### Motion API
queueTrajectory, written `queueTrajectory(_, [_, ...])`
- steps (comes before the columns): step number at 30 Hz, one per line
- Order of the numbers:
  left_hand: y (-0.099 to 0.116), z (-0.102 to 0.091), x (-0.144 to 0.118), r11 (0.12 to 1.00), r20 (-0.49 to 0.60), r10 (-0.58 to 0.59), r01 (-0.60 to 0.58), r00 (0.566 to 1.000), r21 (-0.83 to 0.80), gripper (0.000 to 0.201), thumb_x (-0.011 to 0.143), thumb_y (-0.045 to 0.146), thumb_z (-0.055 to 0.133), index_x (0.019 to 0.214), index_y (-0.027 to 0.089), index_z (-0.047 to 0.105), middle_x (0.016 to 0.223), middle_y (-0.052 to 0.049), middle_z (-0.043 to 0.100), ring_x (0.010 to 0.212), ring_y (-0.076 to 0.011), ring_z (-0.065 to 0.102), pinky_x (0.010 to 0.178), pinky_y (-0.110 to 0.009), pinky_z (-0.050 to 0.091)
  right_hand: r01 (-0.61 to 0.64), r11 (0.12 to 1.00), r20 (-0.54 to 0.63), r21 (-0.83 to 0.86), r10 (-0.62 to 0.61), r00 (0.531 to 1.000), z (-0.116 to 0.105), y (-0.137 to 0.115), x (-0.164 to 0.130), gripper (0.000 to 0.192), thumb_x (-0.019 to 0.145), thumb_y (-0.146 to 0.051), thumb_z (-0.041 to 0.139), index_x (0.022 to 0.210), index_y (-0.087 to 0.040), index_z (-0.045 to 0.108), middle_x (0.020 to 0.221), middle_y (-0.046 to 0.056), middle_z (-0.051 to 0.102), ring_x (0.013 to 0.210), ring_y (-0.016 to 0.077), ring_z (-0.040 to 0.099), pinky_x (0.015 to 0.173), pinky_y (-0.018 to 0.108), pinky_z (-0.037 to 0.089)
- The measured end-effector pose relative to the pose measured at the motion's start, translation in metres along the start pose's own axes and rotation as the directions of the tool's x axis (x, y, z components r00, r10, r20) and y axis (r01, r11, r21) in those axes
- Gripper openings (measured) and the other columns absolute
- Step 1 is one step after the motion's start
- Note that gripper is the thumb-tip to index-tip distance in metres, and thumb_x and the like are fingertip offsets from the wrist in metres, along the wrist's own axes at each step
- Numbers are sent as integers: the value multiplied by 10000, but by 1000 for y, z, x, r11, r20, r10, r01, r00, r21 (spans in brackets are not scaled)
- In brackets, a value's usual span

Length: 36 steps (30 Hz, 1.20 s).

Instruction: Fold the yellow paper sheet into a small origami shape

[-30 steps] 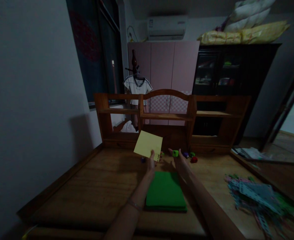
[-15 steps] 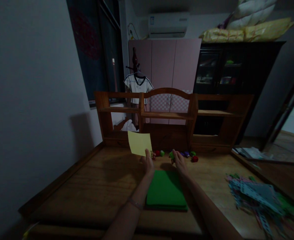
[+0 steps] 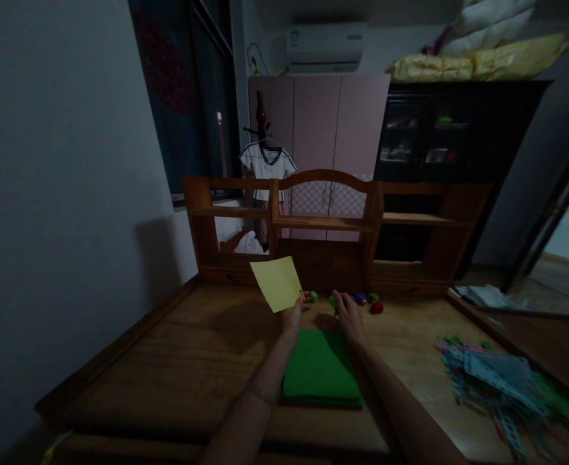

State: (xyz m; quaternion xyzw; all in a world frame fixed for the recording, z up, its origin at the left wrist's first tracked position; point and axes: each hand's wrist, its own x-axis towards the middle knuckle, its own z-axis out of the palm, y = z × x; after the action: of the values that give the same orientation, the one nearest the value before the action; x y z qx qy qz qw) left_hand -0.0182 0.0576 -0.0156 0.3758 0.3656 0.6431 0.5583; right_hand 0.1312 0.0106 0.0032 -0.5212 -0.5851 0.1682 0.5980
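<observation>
My left hand pinches a yellow square sheet of paper by its lower right corner and holds it up above the wooden desk. My right hand reaches forward just right of it, fingers closed on a small green block at the row of small coloured pieces near the back of the desk. A stack of green paper lies on the desk below both wrists.
A wooden shelf unit stands along the desk's back edge. A heap of grey, green and pink perforated strips lies at the right. The wall is at the left, with wardrobes and a dark cabinet behind.
The yellow sheet dropped lower and turned, its corner now tilting up to the left. My right hand brought the green block down to the desk by the row of pieces.
</observation>
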Motion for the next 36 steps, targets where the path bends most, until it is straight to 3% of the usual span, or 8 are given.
queueTrajectory(8, [-10,-2,6,1000,12,24,-24,1000,11,267,742,352,593,836,113,666,963,-123,659,805,-185,633,634,-255,491,6,998,-15,-65,-7,1000,0,4,1,395,845,-546,396,709,-203,536,617,7,533,586,166,503,559,260,348])
queueTrajectory(16, [-6,-1,1,1000,-31,-1,2,1000,26,312,718,413,627,832,127,677,927,-114,669,812,-203,638,680,-298,497,6,998,-28,-58,-8,1000,0,7,1,421,824,-577,401,704,-201,545,646,30,558,617,179,501,561,262,344])
queueTrajectory(24, [1,4,-4,999,-3,22,-22,1000,35,282,677,361,680,808,112,686,933,-117,672,784,-199,639,658,-283,503,17,995,-33,-94,-20,999,0,7,1,414,828,-570,404,706,-200,544,655,25,562,614,172,499,571,256,342])
queueTrajectory(36, [2,3,-7,997,-15,24,-22,1000,75,339,670,439,674,815,133,694,907,-103,680,772,-197,642,700,-301,510,13,996,-16,-88,-14,1000,0,6,0,415,824,-570,413,731,-197,569,670,33,587,611,177,517,555,259,337])
